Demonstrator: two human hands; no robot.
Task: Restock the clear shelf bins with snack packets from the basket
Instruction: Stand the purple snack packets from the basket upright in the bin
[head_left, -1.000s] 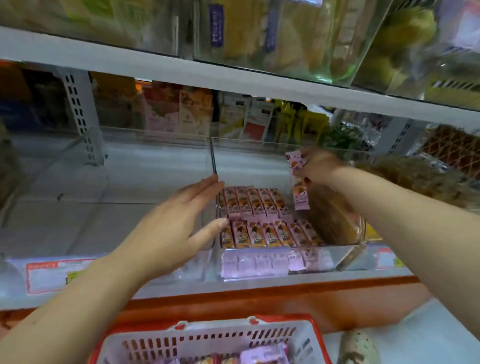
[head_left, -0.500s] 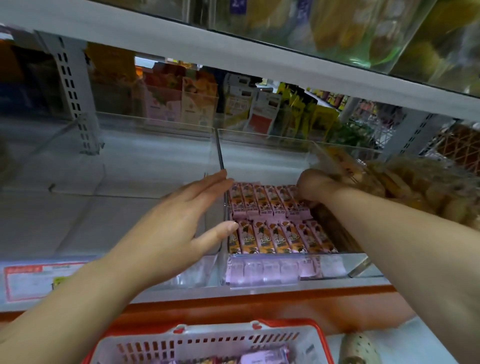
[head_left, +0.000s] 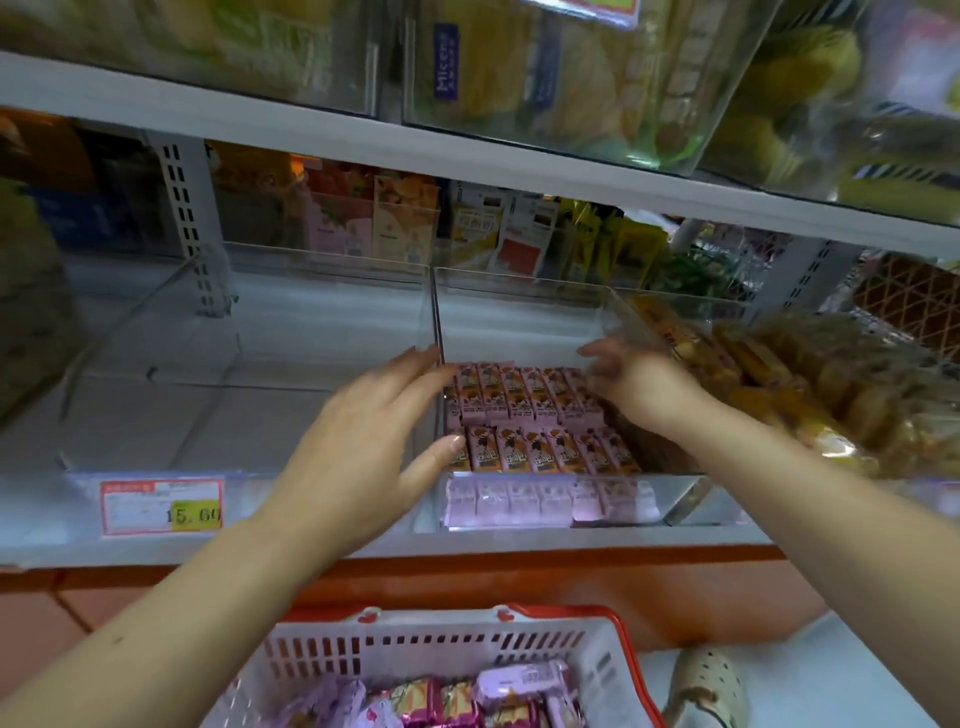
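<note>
A clear shelf bin (head_left: 519, 296) in the middle of the shelf holds two rows of pink and brown snack packets (head_left: 524, 415) standing side by side. My left hand (head_left: 363, 447) rests flat against the bin's left wall, fingers apart, thumb at the front row. My right hand (head_left: 639, 384) hovers over the right end of the back row, fingers spread, holding nothing. Below, a white basket with a red rim (head_left: 447, 654) holds more pink packets (head_left: 467, 696).
The clear bin to the left (head_left: 311, 322) has nothing in it. A bin of yellow-brown wrapped snacks (head_left: 779, 384) adjoins on the right. A price label (head_left: 161, 506) marks the shelf front. The upper shelf (head_left: 467, 156) overhangs. A spotted shoe (head_left: 706, 686) stands beside the basket.
My right hand has set its pink packet into the back row, let go and lifted with fingers spread. My left hand has stayed on the bin wall.
</note>
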